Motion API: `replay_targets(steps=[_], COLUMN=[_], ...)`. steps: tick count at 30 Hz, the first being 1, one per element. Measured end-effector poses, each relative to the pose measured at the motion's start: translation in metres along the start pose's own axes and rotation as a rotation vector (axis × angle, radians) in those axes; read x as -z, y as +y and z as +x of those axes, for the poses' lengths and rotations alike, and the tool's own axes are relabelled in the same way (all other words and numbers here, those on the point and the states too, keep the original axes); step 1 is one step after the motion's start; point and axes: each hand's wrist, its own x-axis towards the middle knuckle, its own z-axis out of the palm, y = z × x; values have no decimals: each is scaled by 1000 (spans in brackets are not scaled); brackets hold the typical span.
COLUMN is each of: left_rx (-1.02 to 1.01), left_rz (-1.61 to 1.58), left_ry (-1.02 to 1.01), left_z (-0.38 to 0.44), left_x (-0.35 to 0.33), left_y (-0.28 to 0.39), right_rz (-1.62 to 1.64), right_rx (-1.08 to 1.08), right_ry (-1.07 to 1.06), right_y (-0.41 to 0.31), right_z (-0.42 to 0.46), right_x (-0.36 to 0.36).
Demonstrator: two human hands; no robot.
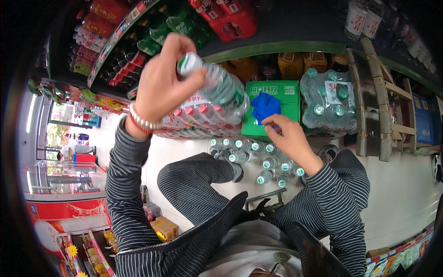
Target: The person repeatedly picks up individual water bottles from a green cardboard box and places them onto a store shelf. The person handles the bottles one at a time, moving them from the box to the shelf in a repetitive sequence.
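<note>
My left hand grips a clear plastic water bottle near its white-and-green cap. The bottle is tilted above shrink-wrapped packs of red-capped bottles. With its fingers bent, my right hand is at the lower edge of a crumpled blue cloth; whether it pinches the cloth is unclear. That cloth lies on a green cardboard carton. On the floor between my feet stand several clear bottles with white-and-green caps.
Right of the carton sits a wrapped pack of green-capped bottles, beside a wooden frame with padded bars. A shelf edge runs above. Between my legs is a green metal frame. A person is far left, near a freezer.
</note>
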Motion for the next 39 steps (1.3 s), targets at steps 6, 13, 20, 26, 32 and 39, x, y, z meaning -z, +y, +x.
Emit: replay_targets(steps=[6,13,20,26,32,39], left_rx=[-92,-18,206,168,129,167], left_rz=[218,365,543,417,536,519], left_ry=[165,81,-221,-35,37,-7], left_z=[108,213,291,353,380,380], left_x=[-15,-70,-92,-138,-147,-140], left_y=[-1,-26,-11,-122,-170,-167], right_rz=[15,55,57,90,91,66], right_rx=[-2,-41,-30,-28,-38,-52], right_ry=[26,20,116,120,85,72], right_y=[-8,-15,-10,-11,-17,-15], right_z=[1,3,11,13,12,11], right_x=[3,14,27,28,24,23])
